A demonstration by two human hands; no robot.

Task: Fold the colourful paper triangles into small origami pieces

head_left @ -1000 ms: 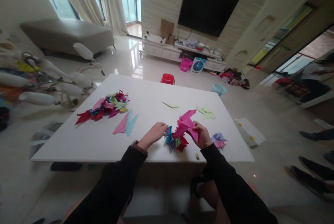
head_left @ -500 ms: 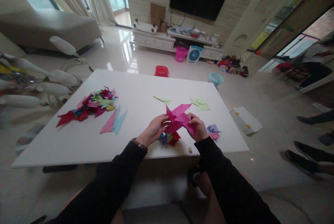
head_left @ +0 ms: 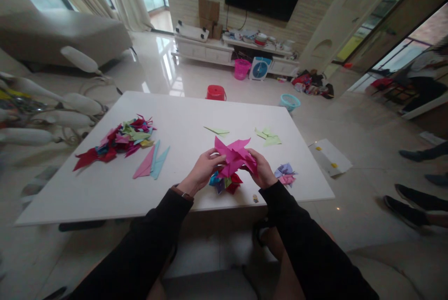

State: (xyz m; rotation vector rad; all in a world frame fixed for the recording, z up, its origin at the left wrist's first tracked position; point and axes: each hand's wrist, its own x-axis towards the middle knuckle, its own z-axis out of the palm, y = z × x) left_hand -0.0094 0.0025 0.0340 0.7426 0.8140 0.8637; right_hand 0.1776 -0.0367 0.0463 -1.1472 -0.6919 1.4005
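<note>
Between my two hands, above the near side of the white table (head_left: 182,118), is a magenta folded-paper piece (head_left: 235,156) with several pointed flaps. My left hand (head_left: 205,169) grips its left side, thumb in front. The right side is held by my right hand (head_left: 261,169), whose fingers are partly behind the paper. Just beneath it on the table sits a multicoloured cluster of folded paper (head_left: 227,183) in blue, green and red, partly covered. Purple and pink folded paper (head_left: 285,174) lies right of my right hand.
A heap of colourful folded paper (head_left: 119,139) lies on the left, beside pink and light-blue strips (head_left: 152,162). Pale-green pieces (head_left: 268,136) lie farther back. A small sticker (head_left: 255,198) is near the front edge. A red stool (head_left: 216,92) stands beyond the table.
The magenta paper has turned and shifted slightly left between my hands. My right hand has changed its grip, its fingers now further around the paper's edge.
</note>
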